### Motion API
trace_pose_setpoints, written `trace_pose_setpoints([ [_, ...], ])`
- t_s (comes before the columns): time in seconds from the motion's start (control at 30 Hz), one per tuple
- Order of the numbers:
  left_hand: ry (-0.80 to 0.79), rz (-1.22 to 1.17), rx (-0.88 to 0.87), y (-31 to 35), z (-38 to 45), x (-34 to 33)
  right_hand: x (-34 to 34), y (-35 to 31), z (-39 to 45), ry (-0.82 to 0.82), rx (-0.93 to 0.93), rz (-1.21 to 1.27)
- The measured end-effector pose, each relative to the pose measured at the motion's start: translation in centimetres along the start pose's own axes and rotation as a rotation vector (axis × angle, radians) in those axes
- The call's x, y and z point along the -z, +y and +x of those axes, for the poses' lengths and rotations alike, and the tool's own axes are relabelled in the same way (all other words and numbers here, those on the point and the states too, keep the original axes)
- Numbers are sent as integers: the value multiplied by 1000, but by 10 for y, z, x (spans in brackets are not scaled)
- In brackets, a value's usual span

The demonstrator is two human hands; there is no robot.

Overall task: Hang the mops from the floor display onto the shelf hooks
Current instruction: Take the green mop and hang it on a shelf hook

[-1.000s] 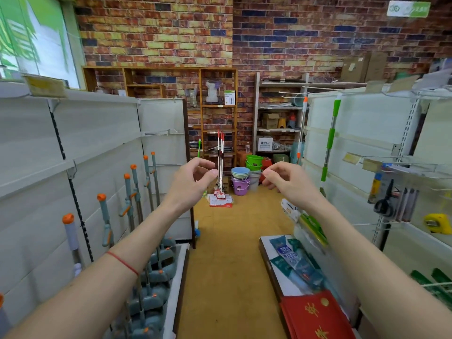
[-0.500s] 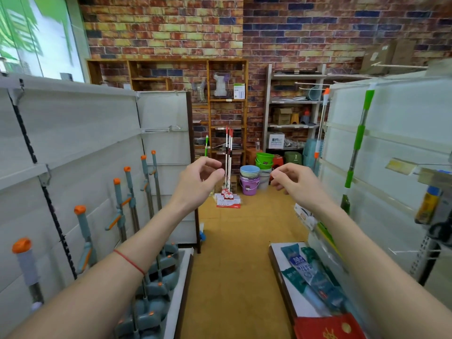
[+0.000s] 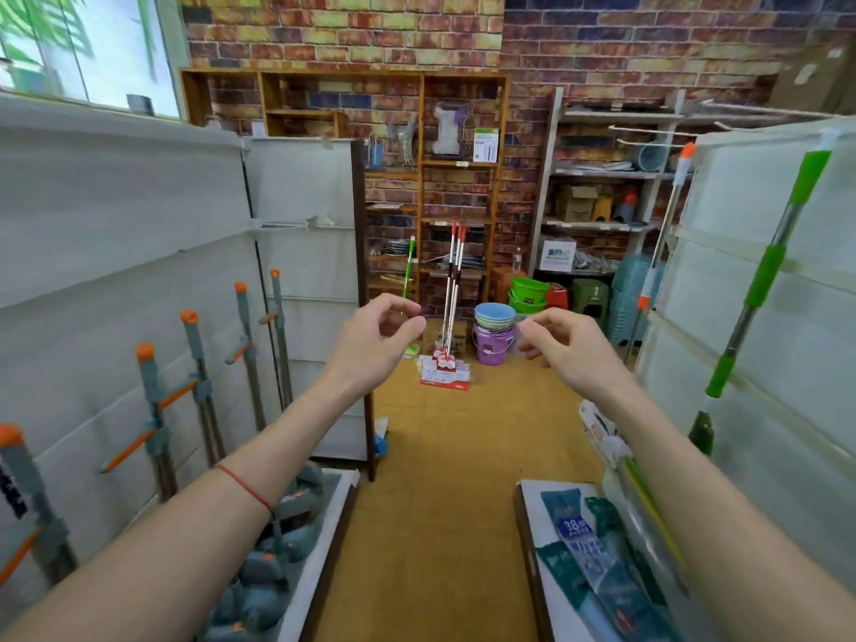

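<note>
Shop shelves stand on both sides of a brown floor [image 3: 431,502], with a red and yellow brick wall [image 3: 602,44] at the far end. Close by on the left, grey mops with orange tops [image 3: 199,363] lean along the white shelf wall [image 3: 92,234]. On the right, a tall mop with a green and silver pole [image 3: 764,275] is up against the other white shelf. Both bare arms reach out in front. The left hand [image 3: 370,349] and the right hand [image 3: 569,349] are held up in the air, fingers curled loosely, holding nothing. Far down the aisle, a bunch of thin mops with red and white poles [image 3: 451,289] stands on the floor, with red cards at the bottom. Beside them is a stack of coloured plastic buckets [image 3: 494,333]. I think those far mops are the floor display, but they are small and hard to see. The poles look long, stiff and light, so they may tip. Best to hold one around the middle of the pole.
</note>
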State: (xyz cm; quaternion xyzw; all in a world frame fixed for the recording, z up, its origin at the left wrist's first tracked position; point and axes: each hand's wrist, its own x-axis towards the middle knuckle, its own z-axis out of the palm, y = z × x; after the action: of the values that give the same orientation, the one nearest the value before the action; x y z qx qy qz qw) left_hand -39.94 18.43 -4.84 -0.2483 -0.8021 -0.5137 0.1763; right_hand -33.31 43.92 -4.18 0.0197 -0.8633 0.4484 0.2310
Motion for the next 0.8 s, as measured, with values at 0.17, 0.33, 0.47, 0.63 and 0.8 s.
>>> trace_pose_setpoints([
  [0.17, 0, -3, 18, -36, 51, -31, -10, 41, 58, -8, -15, 28],
  [0.33, -12, -2, 35, -87, 114, -62, -31, 80, 125, -11, -28, 12],
  [0.47, -6, -22, 12, -132, 184, -83, -50, 106, 197, -3, -26, -5],
  [0.63, -15, -36, -9, -185, 285, -102, -70, 136, 300, 8, -32, -52],
  [0.8, -36, -32, -13, -224, 367, -123, -88, 167, 384, 23, -47, -49],
])
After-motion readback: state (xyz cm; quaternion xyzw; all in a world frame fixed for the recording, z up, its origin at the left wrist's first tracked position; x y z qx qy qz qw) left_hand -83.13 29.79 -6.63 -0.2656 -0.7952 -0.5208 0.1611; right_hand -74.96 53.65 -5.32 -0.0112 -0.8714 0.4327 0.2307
